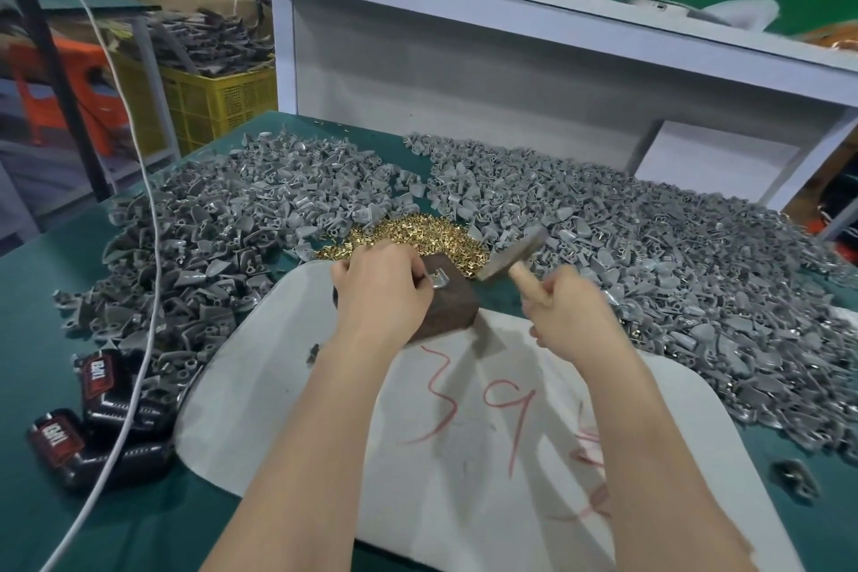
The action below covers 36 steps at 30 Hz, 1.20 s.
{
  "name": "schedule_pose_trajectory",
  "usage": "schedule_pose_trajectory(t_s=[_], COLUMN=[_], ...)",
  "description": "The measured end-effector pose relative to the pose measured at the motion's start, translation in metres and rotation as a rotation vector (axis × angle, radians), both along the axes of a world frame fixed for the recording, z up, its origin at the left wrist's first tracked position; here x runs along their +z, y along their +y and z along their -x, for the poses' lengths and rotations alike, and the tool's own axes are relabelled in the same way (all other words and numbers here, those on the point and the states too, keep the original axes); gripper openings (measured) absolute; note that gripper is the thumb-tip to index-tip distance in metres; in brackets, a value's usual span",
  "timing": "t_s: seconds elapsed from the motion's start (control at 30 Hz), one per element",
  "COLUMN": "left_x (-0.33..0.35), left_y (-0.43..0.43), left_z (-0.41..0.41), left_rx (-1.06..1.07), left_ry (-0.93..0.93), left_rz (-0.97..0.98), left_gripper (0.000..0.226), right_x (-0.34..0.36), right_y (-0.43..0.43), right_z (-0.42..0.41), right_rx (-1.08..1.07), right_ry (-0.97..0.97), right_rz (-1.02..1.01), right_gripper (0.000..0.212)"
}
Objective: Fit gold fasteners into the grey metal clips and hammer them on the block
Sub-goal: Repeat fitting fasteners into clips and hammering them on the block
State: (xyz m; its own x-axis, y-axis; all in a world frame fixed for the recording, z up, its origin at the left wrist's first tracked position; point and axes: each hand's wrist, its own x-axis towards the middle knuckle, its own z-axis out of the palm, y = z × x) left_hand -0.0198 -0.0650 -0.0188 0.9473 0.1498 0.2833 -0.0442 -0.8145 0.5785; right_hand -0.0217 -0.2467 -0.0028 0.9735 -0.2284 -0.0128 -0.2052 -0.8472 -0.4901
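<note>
Though beyond clips [260,209], crate [223,107] of parts [218,42]

At the centre of the frame, my left hand [378,288] pinches a grey clip [440,279] on the brown block [452,309] while my right hand [568,304] grips a hammer [513,253] just right of it.

Grey metal clips [223,218], gold fasteners [418,232], dark brown block [452,309], green table [42,293], white sheet [302,386] — red scrawled numerals, hammer [510,253] — grey head, pale wooden handle, yellow lattice crate [223,102], black-and-red packets [100,379], white cable [153,246].
</note>
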Motion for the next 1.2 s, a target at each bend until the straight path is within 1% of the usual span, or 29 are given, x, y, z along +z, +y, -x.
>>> schedule_pose_trajectory(t_s=[0.07, 0.13, 0.2, 0.27, 0.3, 0.33, 0.4, 0.43, 0.47, 0.5, 0.57, 0.6, 0.63, 0.7, 0.73, 0.77, 0.8, 0.87, 0.9, 0.93, 1.0, 1.03, 1.07, 1.1, 1.13, 1.17, 1.2], left_x=[0.0, -0.001, -0.001, -0.001, -0.001, 0.0, 0.0, 0.0, 0.0, 0.0, 0.0, 0.0, 0.0, 0.001, 0.001, 0.0, 0.0, -0.001, -0.001, -0.001, -0.001, -0.001, -0.001, -0.001, -0.001, 0.0, 0.0], left_y=[0.0, -0.001, 0.0, -0.001, -0.001, -0.001, 0.0, 0.0, 0.0, 0.0, -0.001, -0.001, -0.001, -0.001, -0.001, -0.001, 0.0, -0.001, -0.002, -0.001, -0.001, -0.001, -0.001, -0.001, -0.001, -0.002, -0.002], left_z=[0.0, 0.0, 0.0, 0.0, 0.0, -0.001, -0.001, -0.001, -0.001, -0.001, -0.001, -0.002, -0.002, -0.001, -0.001, -0.001, -0.001, -0.001, -0.002, -0.002, -0.002, -0.001, -0.001, -0.001, -0.002, -0.002, -0.002], left_rx=[0.005, 0.007, 0.006, 0.001, 0.002, 0.003, -0.003, -0.007, -0.008, -0.01, -0.005, -0.001, 0.003, 0.001, -0.002, -0.003, -0.004, 0.002, 0.004, 0.006, 0.001, -0.002, -0.002, -0.001, 0.0, 0.001, 0.001], left_ry=[-0.007, -0.011, -0.016, -0.025, -0.025, -0.022, -0.01, -0.007, -0.007, -0.008, -0.014, -0.012, -0.006, -0.005, -0.008, -0.015, -0.02, -0.027, -0.022, -0.015, -0.008, -0.011, -0.015, -0.016, -0.018, -0.017, -0.01], left_rz=[-0.005, -0.008, -0.014, 0.0, 0.008, 0.008, -0.019, -0.025, -0.02, -0.007, 0.004, 0.001, -0.005, -0.015, -0.018, -0.018, -0.015, -0.006, -0.008, -0.013, -0.021, -0.019, -0.014, -0.008, -0.004, -0.005, -0.012], left_gripper=[0.008, 0.007, 0.007, 0.009, 0.009, 0.01, 0.011, 0.011, 0.011, 0.013, 0.015, 0.014, 0.014, 0.012, 0.012, 0.011, 0.012, 0.014, 0.014, 0.014, 0.013, 0.012, 0.012, 0.012, 0.012, 0.013, 0.014], right_x=[0.006, 0.011, 0.017, 0.023, 0.025, 0.025, 0.018, 0.016, 0.016, 0.016, 0.021, 0.021, 0.021, 0.012, 0.01, 0.01, 0.011, 0.016, 0.018, 0.02, 0.012, 0.012, 0.013, 0.015, 0.016, 0.017, 0.019], right_y=[-0.001, 0.002, 0.011, 0.019, 0.023, 0.025, 0.028, 0.027, 0.027, 0.026, 0.026, 0.025, 0.026, 0.025, 0.024, 0.024, 0.025, 0.027, 0.027, 0.028, 0.027, 0.027, 0.028, 0.029, 0.03, 0.029, 0.03], right_z=[0.004, 0.01, 0.02, 0.03, 0.033, 0.034, 0.034, 0.033, 0.032, 0.033, 0.033, 0.032, 0.031, 0.032, 0.032, 0.031, 0.032, 0.032, 0.031, 0.031, 0.031, 0.031, 0.032, 0.034, 0.035, 0.034, 0.033], right_rx=[0.03, 0.111, 0.18, 0.223, 0.255, 0.297, 0.364, 0.361, 0.351, 0.342, 0.326, 0.333, 0.351, 0.363, 0.341, 0.318, 0.306, 0.319, 0.342, 0.365, 0.371, 0.347, 0.322, 0.311, 0.312, 0.313, 0.32], right_ry=[-0.106, -0.221, -0.424, -0.639, -0.665, -0.621, -0.416, -0.374, -0.394, -0.465, -0.622, -0.654, -0.628, -0.447, -0.403, -0.415, -0.472, -0.6, -0.615, -0.566, -0.381, -0.363, -0.401, -0.481, -0.563, -0.613, -0.607], right_rz=[-0.072, -0.06, -0.05, -0.106, -0.105, -0.071, 0.062, 0.108, 0.117, 0.07, -0.122, -0.145, -0.097, 0.072, 0.115, 0.124, 0.066, -0.151, -0.183, -0.121, 0.08, 0.117, 0.117, 0.054, -0.055, -0.128, -0.115], right_gripper=[0.02, 0.025, 0.039, 0.044, 0.044, 0.044, 0.044, 0.044, 0.044, 0.044, 0.044, 0.045, 0.045, 0.045, 0.044, 0.044, 0.045, 0.046, 0.047, 0.047, 0.046, 0.045, 0.045, 0.045, 0.045, 0.046, 0.046])
